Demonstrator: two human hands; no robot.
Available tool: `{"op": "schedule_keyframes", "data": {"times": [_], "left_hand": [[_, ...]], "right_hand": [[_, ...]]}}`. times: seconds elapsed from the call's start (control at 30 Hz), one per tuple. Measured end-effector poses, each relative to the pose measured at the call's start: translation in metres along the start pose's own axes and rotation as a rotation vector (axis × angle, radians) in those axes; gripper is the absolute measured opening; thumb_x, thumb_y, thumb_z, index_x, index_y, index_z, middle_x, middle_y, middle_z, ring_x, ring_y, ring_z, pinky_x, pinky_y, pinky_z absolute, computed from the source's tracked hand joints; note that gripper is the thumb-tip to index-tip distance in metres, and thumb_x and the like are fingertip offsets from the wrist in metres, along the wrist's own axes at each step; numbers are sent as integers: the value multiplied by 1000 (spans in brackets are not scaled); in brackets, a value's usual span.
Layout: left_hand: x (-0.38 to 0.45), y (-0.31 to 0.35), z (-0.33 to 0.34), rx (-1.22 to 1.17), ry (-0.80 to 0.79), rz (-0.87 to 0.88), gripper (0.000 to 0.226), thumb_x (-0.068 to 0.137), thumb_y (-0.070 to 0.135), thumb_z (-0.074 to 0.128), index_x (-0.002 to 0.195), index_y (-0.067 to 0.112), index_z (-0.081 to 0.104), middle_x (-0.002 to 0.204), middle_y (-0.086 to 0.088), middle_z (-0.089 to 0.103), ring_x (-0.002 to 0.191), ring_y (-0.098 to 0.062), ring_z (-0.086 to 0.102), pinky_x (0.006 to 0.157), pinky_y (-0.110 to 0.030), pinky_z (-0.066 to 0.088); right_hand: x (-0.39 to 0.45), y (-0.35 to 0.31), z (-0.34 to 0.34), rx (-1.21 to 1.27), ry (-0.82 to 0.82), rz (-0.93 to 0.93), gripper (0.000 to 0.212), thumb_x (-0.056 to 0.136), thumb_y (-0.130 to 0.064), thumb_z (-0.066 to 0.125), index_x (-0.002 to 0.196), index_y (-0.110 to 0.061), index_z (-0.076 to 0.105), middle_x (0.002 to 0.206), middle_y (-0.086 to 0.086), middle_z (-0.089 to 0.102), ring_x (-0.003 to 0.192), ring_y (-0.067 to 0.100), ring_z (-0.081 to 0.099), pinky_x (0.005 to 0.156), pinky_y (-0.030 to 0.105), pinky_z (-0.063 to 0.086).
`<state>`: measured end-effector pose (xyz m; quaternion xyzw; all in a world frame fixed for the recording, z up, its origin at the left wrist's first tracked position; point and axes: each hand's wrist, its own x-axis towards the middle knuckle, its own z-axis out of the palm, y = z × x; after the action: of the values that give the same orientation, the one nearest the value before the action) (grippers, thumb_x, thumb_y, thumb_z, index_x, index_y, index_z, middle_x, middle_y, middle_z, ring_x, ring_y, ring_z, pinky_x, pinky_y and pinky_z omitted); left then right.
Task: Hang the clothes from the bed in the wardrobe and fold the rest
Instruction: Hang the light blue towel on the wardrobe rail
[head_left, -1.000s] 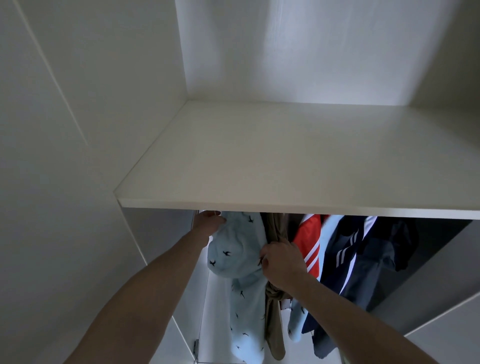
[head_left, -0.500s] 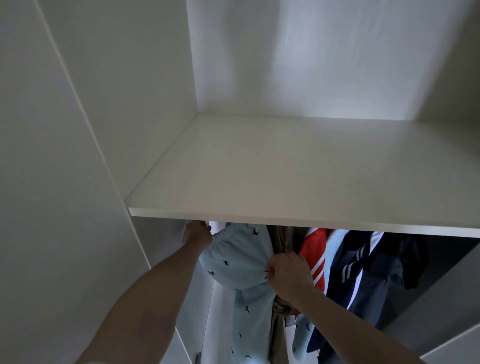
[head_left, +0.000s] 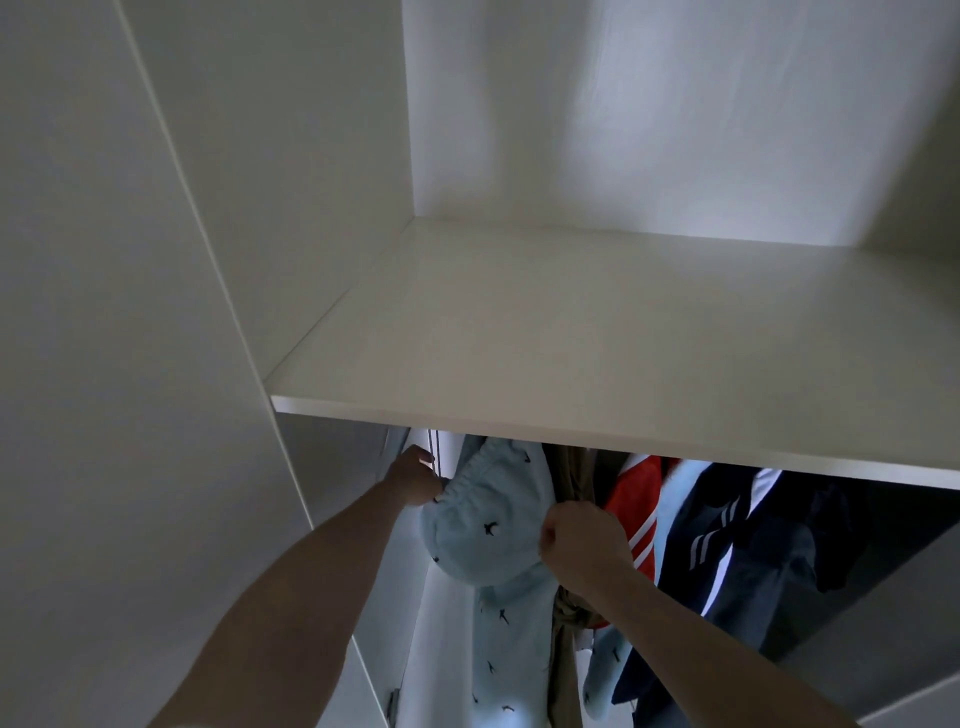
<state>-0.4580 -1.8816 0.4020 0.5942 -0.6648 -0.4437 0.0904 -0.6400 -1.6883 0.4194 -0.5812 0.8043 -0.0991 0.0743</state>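
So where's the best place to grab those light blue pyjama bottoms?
Probably by the gathered elastic waistband of the light blue bottoms, coming from the front at its two ends. It forms a firm bunched ridge at the top; the left hand and right hand already flank it.

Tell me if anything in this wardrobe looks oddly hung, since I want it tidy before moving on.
The light blue patterned garment bulges in a rounded bunch under the shelf instead of hanging flat, gripped by the left hand and right hand. The brown garment beside it looks knotted partway down. The rest hang straight.
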Motion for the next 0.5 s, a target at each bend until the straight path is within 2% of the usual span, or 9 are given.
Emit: {"op": "schedule_keyframes", "data": {"times": [0.03, 0.1, 0.17, 0.23, 0.33, 0.43, 0.5], "left_hand": [[-1, -4, 6, 44, 27, 5, 29, 93, 5, 70, 120, 5, 59, 117, -13, 65, 101, -25, 65, 67, -18, 49], [-3, -12, 14, 163, 27, 22, 29, 97, 15, 64, 124, 4, 64, 126, -14, 65, 108, -26, 66, 84, -30, 57], [-9, -17, 22, 246, 59, 43, 30, 104, 23, 53, 124, 5, 67, 119, -13, 67, 115, -31, 65, 97, -38, 54], [-14, -21, 27, 220, 92, 59, 36, 107, 30, 48, 118, 3, 69, 110, -12, 68, 113, -33, 66, 96, -39, 53], [-17, -23, 30, 193, 117, 67, 44, 109, 39, 42, 116, 4, 68, 121, -15, 68, 112, -31, 65, 89, -33, 52], [-18, -20, 35, 182, 54, 79, 48, 110, 39, 40, 115, 0, 69, 117, -17, 70, 108, -32, 67, 80, -31, 49], [-21, -15, 38, 172, -8, 92, 48, 111, 37, 37, 120, 1, 67, 120, -17, 69, 111, -32, 65, 82, -31, 48]], "right_hand": [[0, 0, 1, 2, 4, 1, 20, 99, -28, 52, 86, -21, 66, 81, -5, 68, 73, 9, 64, 68, 23, 51], [0, -1, 2, 10, 15, 6, 21, 99, -27, 52, 85, -21, 66, 79, -6, 67, 70, 8, 62, 64, 21, 47], [-1, -1, 2, 8, 11, 14, 20, 99, -27, 51, 86, -21, 66, 80, -5, 67, 70, 9, 63, 64, 22, 48], [-1, 0, 2, 13, 3, 20, 20, 99, -26, 51, 88, -20, 67, 82, -5, 68, 73, 10, 64, 68, 24, 52], [-2, 1, 4, 24, 3, 21, 20, 99, -26, 51, 88, -20, 67, 83, -5, 67, 74, 10, 63, 67, 24, 49], [-2, 2, 5, 35, 13, 20, 20, 99, -26, 51, 90, -21, 68, 82, -6, 67, 72, 9, 62, 61, 22, 42], [-3, 2, 5, 29, 11, 22, 20, 100, -27, 51, 90, -22, 68, 83, -6, 66, 72, 9, 61, 59, 21, 42]]}}
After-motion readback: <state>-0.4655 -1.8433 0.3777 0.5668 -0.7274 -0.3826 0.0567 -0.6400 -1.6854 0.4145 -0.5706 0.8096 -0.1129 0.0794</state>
